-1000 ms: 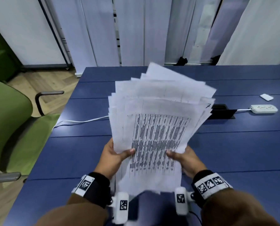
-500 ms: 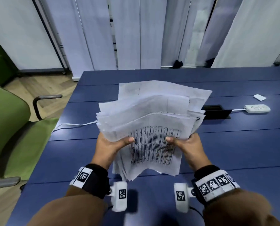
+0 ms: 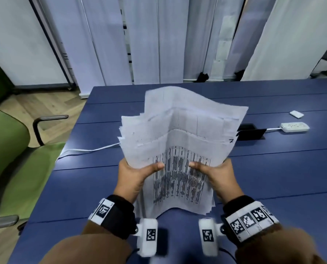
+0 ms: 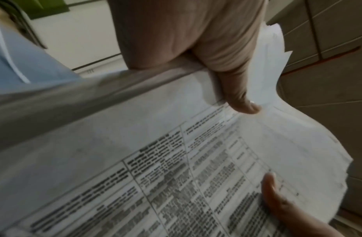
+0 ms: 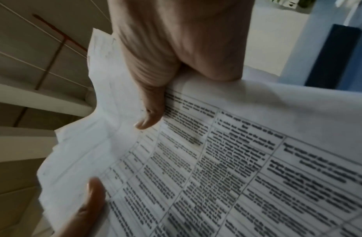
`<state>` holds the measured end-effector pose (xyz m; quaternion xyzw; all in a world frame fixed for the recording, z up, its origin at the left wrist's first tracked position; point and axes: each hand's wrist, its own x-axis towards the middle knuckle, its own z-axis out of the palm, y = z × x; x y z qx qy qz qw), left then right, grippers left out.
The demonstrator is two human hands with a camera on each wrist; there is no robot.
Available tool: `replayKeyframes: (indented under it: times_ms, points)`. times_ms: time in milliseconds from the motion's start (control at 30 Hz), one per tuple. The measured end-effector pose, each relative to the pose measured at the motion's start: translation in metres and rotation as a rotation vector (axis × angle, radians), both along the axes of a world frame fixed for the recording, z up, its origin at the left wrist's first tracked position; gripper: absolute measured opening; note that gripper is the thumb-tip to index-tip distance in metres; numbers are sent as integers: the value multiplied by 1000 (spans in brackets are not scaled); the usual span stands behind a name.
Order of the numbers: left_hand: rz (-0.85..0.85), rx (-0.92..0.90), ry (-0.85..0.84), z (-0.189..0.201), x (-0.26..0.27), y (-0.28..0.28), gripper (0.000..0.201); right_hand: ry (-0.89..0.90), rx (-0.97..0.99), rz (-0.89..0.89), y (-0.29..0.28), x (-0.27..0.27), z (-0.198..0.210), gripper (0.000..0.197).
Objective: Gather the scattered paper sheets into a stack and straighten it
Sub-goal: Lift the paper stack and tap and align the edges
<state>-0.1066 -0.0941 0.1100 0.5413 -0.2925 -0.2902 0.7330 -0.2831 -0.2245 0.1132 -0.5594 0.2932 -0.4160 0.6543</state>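
Note:
A loose stack of white printed paper sheets stands nearly upright over the blue table, its top edges staggered and bowed. My left hand grips the stack's left side, thumb on the front printed page. My right hand grips the right side in the same way. In the left wrist view the left hand's thumb presses the paper sheets, with my right hand lower right. The right wrist view shows my right hand's thumb on the paper sheets. The fingers behind the paper are hidden.
A white power strip with its cable and a small white object lie at the table's right. A black cable box sits behind the stack. A white cord runs off the left edge. A green chair stands at the left.
The stack dropped and sagged forward half a second ago, then rose upright again. Both hands kept their grip on its sides and moved closer together.

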Motion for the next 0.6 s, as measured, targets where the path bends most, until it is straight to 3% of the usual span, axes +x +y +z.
replayKeyframes:
  times_ms: [200, 367, 433, 500, 600]
  points:
    - [73, -82, -78, 12, 22, -1, 43, -46, -81, -144, -16, -4, 15, 50]
    - [39, -15, 46, -12, 39, 3, 88, -66, 61, -108, -21, -13, 0, 79]
    - [-32, 6, 41, -14, 32, 0, 85, -35, 59, -33, -16, -9, -4, 63]
    - [-76, 11, 2, -8, 18, -4, 66, -32, 23, 16, -7, 0, 1, 39]
    - [-57, -34, -16, -4, 16, -5, 51, -87, -44, 43, -3, 3, 11, 33]
